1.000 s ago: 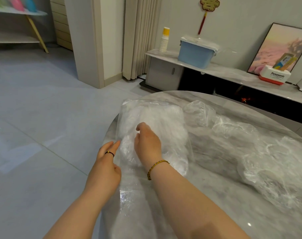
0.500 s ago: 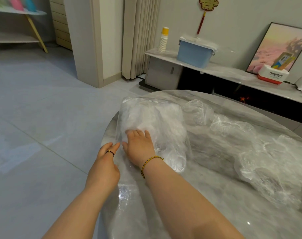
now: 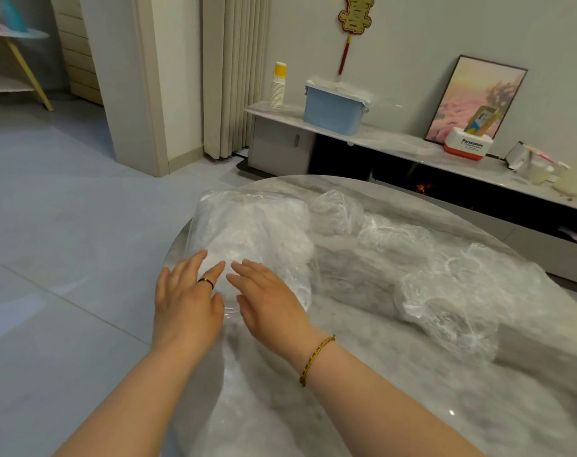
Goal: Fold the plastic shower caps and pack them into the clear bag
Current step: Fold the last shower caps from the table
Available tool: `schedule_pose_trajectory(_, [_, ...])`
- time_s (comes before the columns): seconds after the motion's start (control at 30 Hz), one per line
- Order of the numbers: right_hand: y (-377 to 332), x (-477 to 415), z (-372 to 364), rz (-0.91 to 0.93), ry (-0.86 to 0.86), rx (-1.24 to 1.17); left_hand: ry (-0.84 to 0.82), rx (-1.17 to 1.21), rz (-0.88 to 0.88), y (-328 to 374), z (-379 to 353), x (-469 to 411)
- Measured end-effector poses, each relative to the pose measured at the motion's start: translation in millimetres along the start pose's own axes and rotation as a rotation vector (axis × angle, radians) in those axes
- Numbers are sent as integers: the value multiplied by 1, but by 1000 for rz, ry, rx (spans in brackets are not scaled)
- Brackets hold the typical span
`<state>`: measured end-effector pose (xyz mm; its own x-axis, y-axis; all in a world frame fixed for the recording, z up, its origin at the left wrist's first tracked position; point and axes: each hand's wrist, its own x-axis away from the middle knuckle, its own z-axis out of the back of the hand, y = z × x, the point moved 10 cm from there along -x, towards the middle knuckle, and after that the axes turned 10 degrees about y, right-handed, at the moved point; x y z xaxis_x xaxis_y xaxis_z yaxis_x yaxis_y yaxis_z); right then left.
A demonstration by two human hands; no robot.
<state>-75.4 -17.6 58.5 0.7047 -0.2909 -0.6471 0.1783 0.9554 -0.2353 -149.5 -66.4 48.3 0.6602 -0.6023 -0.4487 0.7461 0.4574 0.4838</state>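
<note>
Left hand point(image 3: 185, 303) and right hand point(image 3: 270, 303) side by side, fingers straight, seemingly pressing the near end of the stuffed clear bag point(image 3: 254, 225) at the table's point(image 3: 372, 384) ten o'clock. Loose shower caps point(image 3: 445, 291) heaped at three o'clock.

You are looking through soft, even indoor light.
Glare is sheening across the tabletop point(image 3: 395, 400) and floor point(image 3: 49, 291); your left hand point(image 3: 185, 303) is blurring slightly at the fingertips, and the wide lens is bending the edges.

- We see L hand point(image 3: 185, 305) & R hand point(image 3: 267, 303), fingers straight, flat on near end of clear bag point(image 3: 247, 232).
- Bag stuffed w/ white caps, on marble table point(image 3: 362, 357).
- Loose shower caps point(image 3: 445, 291) lie to the right of the bag.
</note>
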Motion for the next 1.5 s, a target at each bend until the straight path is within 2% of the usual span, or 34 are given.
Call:
schedule_pose_trajectory(0.13, [31,42,62,-35,193,28,67,101,-127,28,3,6])
schedule_pose_trajectory(0.23, [78,89,110,-159,218,210,-2,87,-370,62,-13,19])
schedule_pose_trajectory(0.3, [113,124,135,-285,169,336,-73,69,-490,83,-29,33])
schedule_pose_trajectory(0.4, [163,167,162,-544,-12,596,-90,42,-618,110,-40,49])
schedule_pose_trajectory(0.47, [186,191,167,-690,-186,632,-130,19,-707,127,-47,63])
schedule_pose_trajectory(0.57, [211,213,176,-843,-287,664,-260,20,-788,143,-62,86])
schedule_pose_trajectory(0.67, [217,213,183,-896,-265,640,-368,70,-714,143,-75,100])
schedule_pose_trajectory(0.8, [182,205,168,-734,-323,471,-467,245,-469,146,-79,104])
schedule_pose_trajectory(0.87, [147,209,159,-647,-416,308,-589,335,-232,141,-93,108])
schedule_pose_trajectory(0.93, [116,217,154,-623,-487,112,-637,415,-20,133,-105,110])
schedule_pose_trajectory(0.97, [108,221,155,-654,-492,14,-676,446,82,131,-110,112])
schedule_pose_trajectory(1.03, [110,224,166,-840,-339,-158,-718,494,203,127,-118,115])
schedule_pose_trajectory(1.13, [147,239,186,-1162,-3,-141,-765,564,277,134,-119,116])
schedule_pose_trajectory(1.2, [162,255,181,-1335,44,-142,-796,596,269,142,-117,118])
schedule_pose_trajectory(1.27, [169,264,172,-1429,51,-168,-854,617,242,149,-119,126])
schedule_pose_trajectory(1.37, [172,262,156,-1432,33,-196,-903,638,181,157,-120,137])
schedule_pose_trajectory(1.5, [165,250,154,-1307,60,-127,-751,763,285,157,-122,131])
